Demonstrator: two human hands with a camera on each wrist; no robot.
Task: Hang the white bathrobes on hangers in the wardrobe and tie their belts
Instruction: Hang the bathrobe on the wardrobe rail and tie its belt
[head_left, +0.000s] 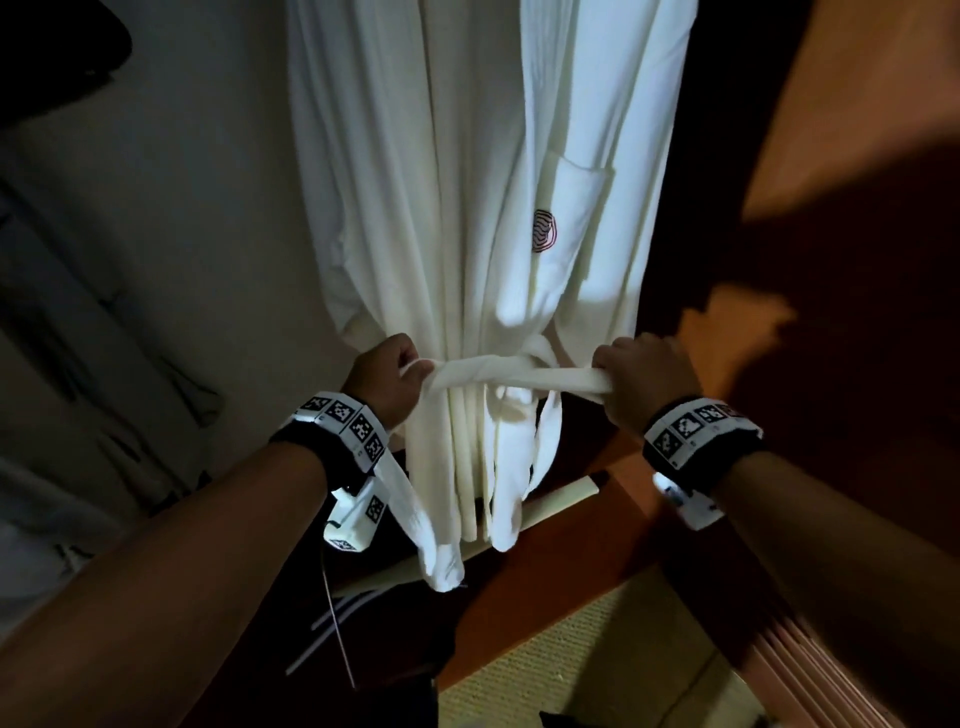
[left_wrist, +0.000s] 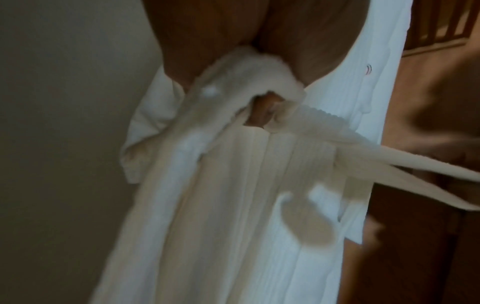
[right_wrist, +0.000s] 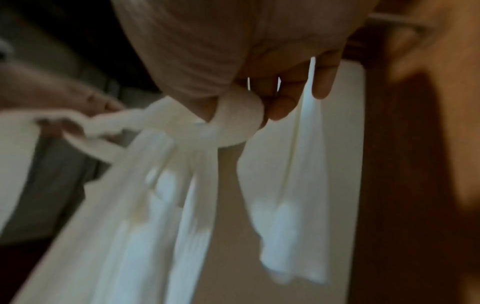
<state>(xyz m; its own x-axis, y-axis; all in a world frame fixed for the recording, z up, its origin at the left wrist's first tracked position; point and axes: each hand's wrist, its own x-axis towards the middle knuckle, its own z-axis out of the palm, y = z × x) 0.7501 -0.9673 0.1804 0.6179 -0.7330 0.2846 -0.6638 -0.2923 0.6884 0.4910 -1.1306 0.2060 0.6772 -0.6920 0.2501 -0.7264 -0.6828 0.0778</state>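
A white bathrobe (head_left: 467, 208) with a red logo on its chest pocket (head_left: 544, 231) hangs in the wardrobe. Its white belt (head_left: 519, 375) runs taut across the waist, crossed at the left. My left hand (head_left: 387, 376) grips one belt end at the robe's left side, and that end trails down past my wrist (head_left: 415, 509). My right hand (head_left: 641, 379) grips the other end at the right. In the left wrist view the belt (left_wrist: 324, 131) stretches rightwards from my fingers (left_wrist: 259, 111). In the right wrist view my fingers (right_wrist: 280, 102) curl round a belt loop (right_wrist: 233, 121).
The wooden wardrobe side (head_left: 857, 208) stands right of the robe, a pale wall (head_left: 182, 208) at left. Below lie a cream rod (head_left: 545, 506), several white hangers (head_left: 332, 623) on the dark wardrobe floor, and woven matting (head_left: 597, 660). A dark shape (head_left: 52, 52) sits top left.
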